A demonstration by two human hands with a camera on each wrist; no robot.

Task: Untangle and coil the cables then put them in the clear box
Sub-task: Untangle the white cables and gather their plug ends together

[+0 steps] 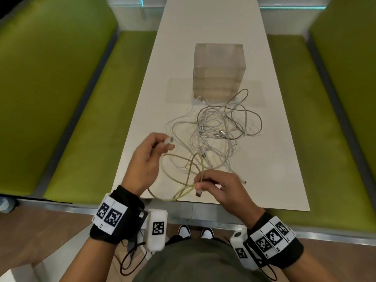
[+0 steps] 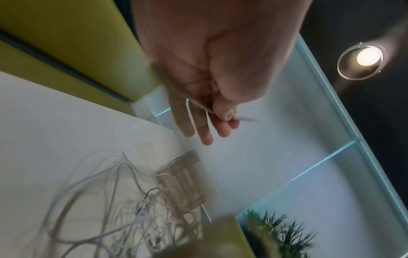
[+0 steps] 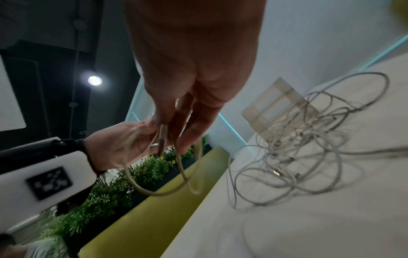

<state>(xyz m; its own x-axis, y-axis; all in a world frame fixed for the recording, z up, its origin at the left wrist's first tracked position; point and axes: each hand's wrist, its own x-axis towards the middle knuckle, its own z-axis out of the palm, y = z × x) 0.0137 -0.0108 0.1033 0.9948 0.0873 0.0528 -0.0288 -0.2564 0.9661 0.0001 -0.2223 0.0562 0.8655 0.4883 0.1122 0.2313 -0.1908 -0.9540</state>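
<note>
Hands first: I am pinching a pale cable (image 1: 181,174) at both ends, my right hand (image 1: 221,190) gripping its loops beside a plug at the table's (image 1: 280,163) near edge, my left hand (image 1: 146,157) gripping the other plug. Beyond them the tangled cables (image 1: 219,129) are sprawling, touching the clear box (image 1: 219,70) farther off. Green benches (image 1: 67,110) are flanking the table.

A long white surface (image 1: 213,27) stands between two green benches (image 1: 67,110), on a wooden floor (image 1: 40,231), under a round ceiling lamp (image 2: 368,56).

Cable tangle (image 1: 218,131) against clear box (image 1: 219,72) — bare table (image 1: 284,149) alongside
</note>
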